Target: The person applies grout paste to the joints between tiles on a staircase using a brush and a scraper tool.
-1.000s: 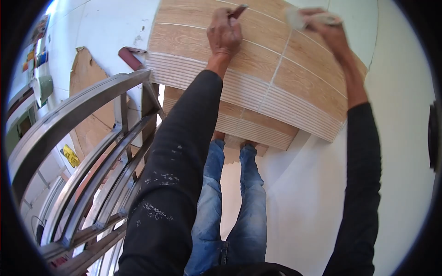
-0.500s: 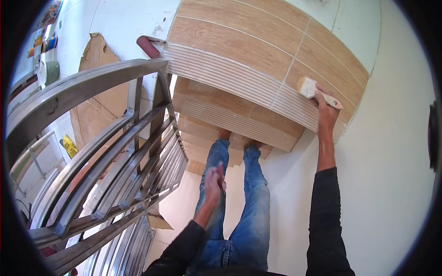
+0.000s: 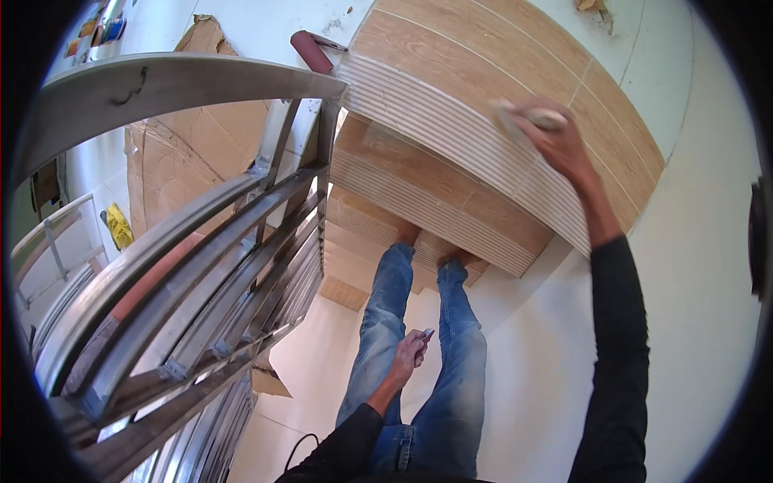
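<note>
1. Taking the top step as reference, we find the steel railing along its left edge, running down the flight.
2. We judge the tiling done: wood-look tiles cover the top step and the steps below it, and the pale joints appear filled.
3. We see cardboard left of the top step, behind the railing. A dark red roller rests at its left corner, untouched.
4. Our right hand is closed round a brush, blurred, pressed on the ribbed front edge of the top step, right of centre.
5. Our left hand hangs well below the top step, beside the thigh, gripping a small blade-like tool. The hands are far apart.
6. We judge the cleaning partly done: crumbs lie on the white floor beyond the top step.
</note>
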`<action>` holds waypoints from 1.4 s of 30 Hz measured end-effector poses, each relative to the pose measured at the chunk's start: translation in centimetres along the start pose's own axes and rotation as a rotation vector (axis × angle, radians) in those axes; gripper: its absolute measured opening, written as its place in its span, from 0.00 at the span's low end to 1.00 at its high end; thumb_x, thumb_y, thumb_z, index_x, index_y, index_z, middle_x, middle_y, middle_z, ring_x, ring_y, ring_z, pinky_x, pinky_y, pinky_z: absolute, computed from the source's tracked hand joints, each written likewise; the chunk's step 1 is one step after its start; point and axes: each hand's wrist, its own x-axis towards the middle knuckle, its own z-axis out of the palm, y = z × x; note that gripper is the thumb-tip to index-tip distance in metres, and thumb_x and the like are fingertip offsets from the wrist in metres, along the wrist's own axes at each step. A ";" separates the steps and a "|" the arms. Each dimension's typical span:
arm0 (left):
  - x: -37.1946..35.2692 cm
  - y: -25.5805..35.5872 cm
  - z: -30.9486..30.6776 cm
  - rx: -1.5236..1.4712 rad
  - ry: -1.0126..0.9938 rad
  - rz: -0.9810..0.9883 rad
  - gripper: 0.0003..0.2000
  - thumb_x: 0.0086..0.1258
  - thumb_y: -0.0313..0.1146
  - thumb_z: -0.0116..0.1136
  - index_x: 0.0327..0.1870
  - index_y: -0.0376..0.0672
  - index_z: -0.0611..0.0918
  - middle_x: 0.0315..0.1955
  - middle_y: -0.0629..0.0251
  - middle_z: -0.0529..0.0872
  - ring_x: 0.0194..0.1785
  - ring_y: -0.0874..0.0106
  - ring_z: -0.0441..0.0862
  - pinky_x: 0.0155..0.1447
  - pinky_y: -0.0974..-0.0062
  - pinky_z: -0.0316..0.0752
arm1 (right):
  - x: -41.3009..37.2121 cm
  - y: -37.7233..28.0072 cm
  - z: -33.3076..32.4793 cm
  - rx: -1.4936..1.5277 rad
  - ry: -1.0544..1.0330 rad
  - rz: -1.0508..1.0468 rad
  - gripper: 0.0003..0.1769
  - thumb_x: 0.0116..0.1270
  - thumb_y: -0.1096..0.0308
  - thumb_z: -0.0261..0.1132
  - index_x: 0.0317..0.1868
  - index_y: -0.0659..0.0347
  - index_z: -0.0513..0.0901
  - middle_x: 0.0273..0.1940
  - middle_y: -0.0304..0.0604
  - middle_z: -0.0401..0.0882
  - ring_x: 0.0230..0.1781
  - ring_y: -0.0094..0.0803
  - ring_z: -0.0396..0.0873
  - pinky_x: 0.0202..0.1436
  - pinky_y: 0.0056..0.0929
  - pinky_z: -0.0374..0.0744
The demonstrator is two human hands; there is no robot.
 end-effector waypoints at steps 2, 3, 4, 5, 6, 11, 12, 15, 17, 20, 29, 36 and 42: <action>-0.3 0.5 0.1 -0.013 0.004 0.003 0.09 0.81 0.36 0.49 0.50 0.43 0.79 0.29 0.74 0.73 0.24 0.85 0.66 0.26 0.83 0.61 | -3.2 0.5 -3.0 -0.040 -0.002 0.026 0.09 0.73 0.68 0.73 0.51 0.54 0.93 0.48 0.43 0.92 0.48 0.32 0.89 0.53 0.35 0.89; -0.3 0.4 0.1 -0.049 0.044 -0.006 0.09 0.81 0.36 0.49 0.49 0.42 0.79 0.29 0.74 0.74 0.24 0.84 0.67 0.26 0.83 0.62 | -4.0 -0.3 -3.8 -0.079 0.033 -0.020 0.09 0.73 0.69 0.74 0.51 0.55 0.93 0.48 0.44 0.92 0.48 0.33 0.89 0.54 0.35 0.88; -0.2 0.4 0.0 -0.084 0.085 -0.016 0.09 0.81 0.36 0.50 0.48 0.42 0.78 0.28 0.74 0.74 0.24 0.84 0.67 0.26 0.82 0.63 | -4.4 -0.8 -4.3 -0.117 0.067 -0.067 0.10 0.72 0.70 0.74 0.51 0.56 0.93 0.48 0.44 0.92 0.49 0.33 0.88 0.55 0.35 0.88; 0.0 0.2 -0.1 -0.089 0.072 -0.023 0.09 0.81 0.36 0.50 0.48 0.42 0.78 0.28 0.74 0.74 0.24 0.84 0.67 0.26 0.82 0.63 | -4.0 -0.8 -3.8 -0.033 0.083 -0.059 0.10 0.72 0.72 0.73 0.51 0.57 0.93 0.50 0.44 0.91 0.51 0.34 0.88 0.57 0.35 0.87; 0.2 -0.3 -0.4 -0.124 0.092 -0.010 0.09 0.81 0.36 0.50 0.48 0.42 0.78 0.28 0.73 0.74 0.24 0.84 0.68 0.26 0.82 0.64 | -2.7 -2.0 -2.6 -0.025 0.072 -0.129 0.10 0.72 0.73 0.73 0.51 0.57 0.93 0.51 0.44 0.91 0.52 0.34 0.88 0.57 0.35 0.87; 0.2 -0.8 -0.6 -0.088 0.101 0.033 0.10 0.82 0.42 0.51 0.47 0.44 0.76 0.30 0.71 0.75 0.24 0.81 0.71 0.28 0.80 0.68 | 0.0 -1.7 1.8 -0.037 -0.020 -0.245 0.11 0.72 0.74 0.73 0.53 0.57 0.93 0.54 0.43 0.91 0.54 0.34 0.88 0.58 0.35 0.87; 0.0 -0.7 -0.8 -0.081 0.097 0.029 0.10 0.82 0.42 0.51 0.47 0.44 0.76 0.30 0.71 0.75 0.24 0.81 0.71 0.28 0.80 0.68 | -1.7 -0.1 0.7 0.016 0.005 -0.164 0.11 0.72 0.74 0.73 0.52 0.57 0.93 0.54 0.43 0.91 0.54 0.34 0.88 0.58 0.35 0.87; -0.1 -0.5 -0.8 -0.111 0.091 0.010 0.10 0.81 0.41 0.51 0.46 0.44 0.76 0.29 0.70 0.75 0.24 0.81 0.70 0.28 0.79 0.68 | -7.3 3.3 -4.3 0.022 0.020 -0.004 0.10 0.72 0.75 0.72 0.52 0.58 0.93 0.54 0.43 0.91 0.53 0.33 0.88 0.59 0.35 0.86; 0.0 -0.5 -0.8 -0.104 0.111 0.002 0.10 0.81 0.40 0.51 0.47 0.43 0.76 0.29 0.70 0.76 0.24 0.80 0.71 0.28 0.80 0.68 | -9.2 3.2 -7.0 -0.088 0.010 0.016 0.11 0.72 0.75 0.72 0.52 0.58 0.93 0.54 0.43 0.91 0.53 0.33 0.88 0.59 0.35 0.86; 0.3 -0.9 -0.8 -0.081 0.092 0.013 0.09 0.81 0.38 0.51 0.48 0.43 0.77 0.30 0.70 0.76 0.24 0.80 0.72 0.28 0.80 0.68 | -7.1 1.4 -5.8 -0.094 0.075 -0.082 0.10 0.72 0.74 0.73 0.52 0.59 0.93 0.52 0.43 0.91 0.51 0.31 0.88 0.56 0.31 0.86; 0.6 -1.9 -0.6 0.083 0.172 -0.002 0.08 0.81 0.37 0.64 0.48 0.43 0.81 0.29 0.76 0.76 0.24 0.85 0.70 0.26 0.82 0.65 | -4.7 2.4 0.9 0.308 0.277 0.112 0.11 0.75 0.72 0.71 0.54 0.62 0.92 0.49 0.41 0.92 0.48 0.26 0.86 0.53 0.28 0.85; 0.7 -2.0 -0.4 0.073 0.180 -0.021 0.10 0.84 0.40 0.60 0.45 0.44 0.80 0.27 0.76 0.76 0.23 0.85 0.70 0.26 0.83 0.63 | -4.9 -2.9 6.8 0.414 0.375 0.041 0.12 0.74 0.75 0.70 0.55 0.64 0.91 0.49 0.42 0.92 0.46 0.26 0.86 0.50 0.27 0.85; 0.7 -2.4 -0.7 0.125 0.182 -0.023 0.11 0.86 0.41 0.58 0.45 0.44 0.80 0.27 0.76 0.76 0.23 0.86 0.70 0.27 0.83 0.64 | 3.9 -7.9 16.2 0.449 0.366 0.060 0.08 0.67 0.72 0.74 0.44 0.61 0.94 0.43 0.43 0.92 0.41 0.30 0.88 0.48 0.32 0.85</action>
